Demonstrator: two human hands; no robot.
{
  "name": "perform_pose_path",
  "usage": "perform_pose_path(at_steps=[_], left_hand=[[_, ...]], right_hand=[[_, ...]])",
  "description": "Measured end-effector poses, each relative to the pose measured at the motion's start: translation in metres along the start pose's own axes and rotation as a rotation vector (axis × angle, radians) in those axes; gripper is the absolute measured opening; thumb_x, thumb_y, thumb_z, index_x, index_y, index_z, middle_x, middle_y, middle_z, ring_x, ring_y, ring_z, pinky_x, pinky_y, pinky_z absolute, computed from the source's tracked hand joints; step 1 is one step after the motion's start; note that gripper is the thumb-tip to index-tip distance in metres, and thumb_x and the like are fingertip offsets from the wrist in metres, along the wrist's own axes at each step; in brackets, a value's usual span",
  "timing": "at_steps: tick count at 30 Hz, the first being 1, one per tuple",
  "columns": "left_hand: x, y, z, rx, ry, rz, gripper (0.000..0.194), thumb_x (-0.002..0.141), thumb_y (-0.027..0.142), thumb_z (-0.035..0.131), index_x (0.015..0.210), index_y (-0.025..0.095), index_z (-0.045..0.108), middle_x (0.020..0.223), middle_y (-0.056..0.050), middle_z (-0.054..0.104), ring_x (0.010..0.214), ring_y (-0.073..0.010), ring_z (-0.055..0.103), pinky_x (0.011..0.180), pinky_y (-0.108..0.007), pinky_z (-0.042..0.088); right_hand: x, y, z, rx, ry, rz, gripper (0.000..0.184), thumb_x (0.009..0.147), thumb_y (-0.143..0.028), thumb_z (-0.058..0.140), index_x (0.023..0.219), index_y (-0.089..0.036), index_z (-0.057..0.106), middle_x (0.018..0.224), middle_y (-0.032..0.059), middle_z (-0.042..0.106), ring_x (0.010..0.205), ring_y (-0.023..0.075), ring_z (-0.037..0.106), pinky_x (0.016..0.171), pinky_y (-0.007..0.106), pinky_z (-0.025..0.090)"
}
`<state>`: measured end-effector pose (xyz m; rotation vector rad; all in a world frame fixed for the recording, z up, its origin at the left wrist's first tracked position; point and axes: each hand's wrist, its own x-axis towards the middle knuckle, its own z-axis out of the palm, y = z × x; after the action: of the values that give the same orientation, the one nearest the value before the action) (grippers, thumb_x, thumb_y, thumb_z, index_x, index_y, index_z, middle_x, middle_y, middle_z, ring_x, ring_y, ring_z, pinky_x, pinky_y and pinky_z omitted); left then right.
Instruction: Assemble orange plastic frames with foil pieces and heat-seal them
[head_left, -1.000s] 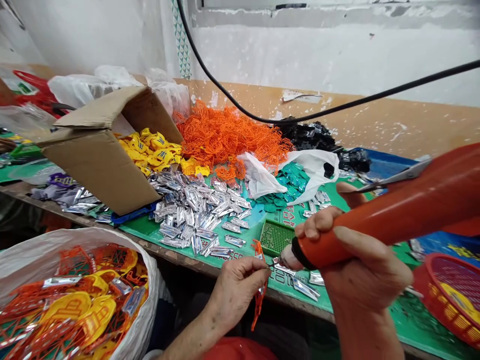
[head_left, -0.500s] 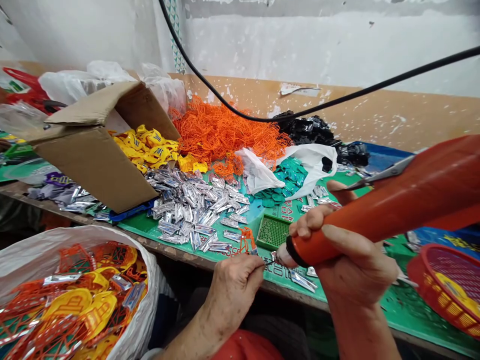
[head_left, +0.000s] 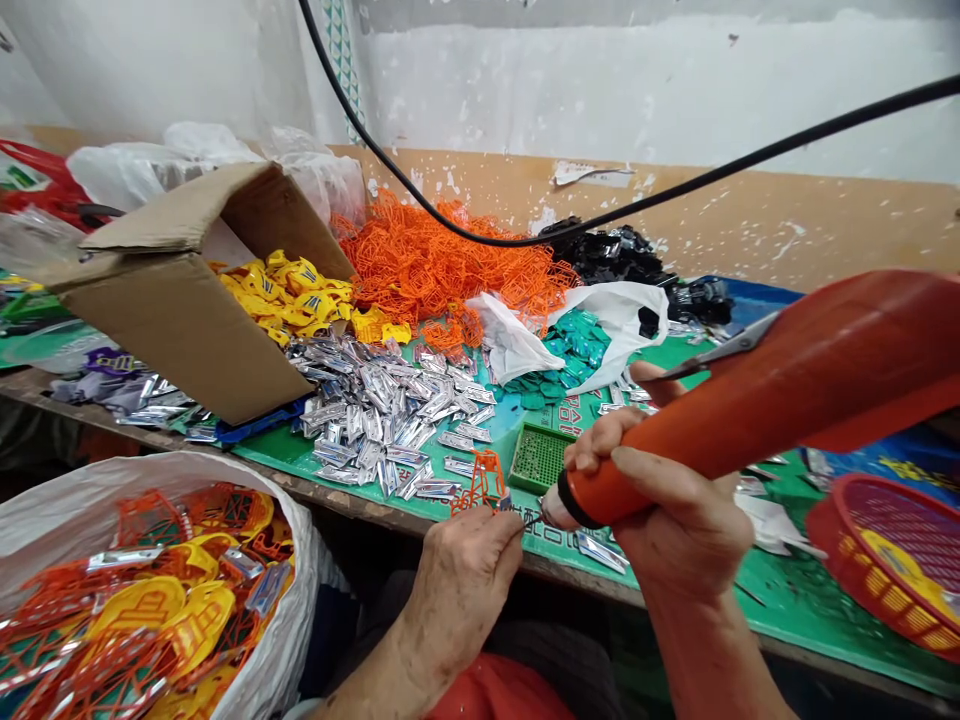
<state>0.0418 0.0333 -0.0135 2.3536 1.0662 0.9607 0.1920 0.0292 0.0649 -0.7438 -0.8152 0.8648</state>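
The left hand [head_left: 461, 600] is closed in a firm pinch on a small orange plastic lattice piece [head_left: 486, 482], which stands upright at the hand's 1 o'clock. The right hand [head_left: 675, 520] is closed around an orange tubular hand tool [head_left: 750, 410]. A flat metal clip [head_left: 720, 350] runs along the tool's upper side. The tool's thin metal tip [head_left: 531, 521] points to the base of the lattice piece; contact cannot be confirmed from this view.

Both hands work over the front edge of the green-covered surface [head_left: 780, 600]. A green perforated tray [head_left: 540, 458] sits at the right hand's 11 o'clock. Silver metallic pieces [head_left: 382, 410] are heaped at the left hand's 11 o'clock. Farther back lie a pile of orange lattice pieces [head_left: 442, 260], yellow pieces [head_left: 285, 295], teal pieces [head_left: 570, 345] and black pieces [head_left: 615, 255]. A cardboard box [head_left: 172, 330] lies tilted at 10 o'clock. A white sack [head_left: 292, 570] of mixed pieces stands at 8 o'clock, and a red basket [head_left: 825, 530] sits at 3 o'clock.
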Motion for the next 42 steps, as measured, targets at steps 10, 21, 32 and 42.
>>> perform_pose_path(at_steps=[10, 21, 32, 42], left_hand=[[0.005, -0.002, -0.002, -0.369, -0.076, -0.404, 0.031, 0.089, 0.025, 0.043, 0.08, 0.015, 0.072, 0.057, 0.002, 0.055, 0.054, -0.0113, 0.049, 0.053, -0.022, 0.038], [0.009, -0.007, -0.003, -0.604, -0.137, -0.666, 0.06, 0.085, 0.036, 0.047, 0.137, 0.008, 0.038, 0.055, 0.008, 0.047, 0.048, -0.0115, 0.045, 0.048, -0.022, 0.035], [0.019, -0.003, -0.01, -0.588, -0.278, -0.708, 0.022, 0.083, 0.038, 0.048, 0.081, 0.017, 0.056, 0.048, 0.006, 0.052, 0.042, -0.0113, 0.048, 0.043, -0.02, 0.035], [0.02, -0.003, -0.006, -0.65, -0.252, -0.755, 0.021, 0.079, 0.038, 0.053, 0.081, 0.017, 0.056, 0.048, 0.008, 0.049, 0.042, -0.0106, 0.049, 0.043, -0.02, 0.037]], right_hand=[[0.007, -0.006, 0.001, 0.014, 0.066, -0.058, 0.039, 0.063, -0.016, 0.069, 0.1, -0.024, 0.061, 0.062, -0.0037, 0.06, 0.052, 0.0147, 0.057, 0.054, 0.031, 0.049], [-0.006, -0.005, 0.008, 0.018, 0.017, 0.05, 0.025, 0.063, -0.019, 0.073, 0.085, -0.022, 0.064, 0.064, -0.0017, 0.062, 0.055, 0.0154, 0.057, 0.055, 0.033, 0.048], [-0.008, 0.004, 0.012, -0.063, -0.025, 0.066, 0.015, 0.061, -0.02, 0.075, 0.072, -0.019, 0.065, 0.062, -0.002, 0.061, 0.054, 0.0139, 0.055, 0.053, 0.031, 0.045], [-0.007, 0.012, 0.007, -0.171, -0.052, 0.088, 0.01, 0.064, -0.022, 0.073, 0.064, -0.018, 0.064, 0.062, -0.0013, 0.059, 0.054, 0.0141, 0.054, 0.052, 0.031, 0.044]])
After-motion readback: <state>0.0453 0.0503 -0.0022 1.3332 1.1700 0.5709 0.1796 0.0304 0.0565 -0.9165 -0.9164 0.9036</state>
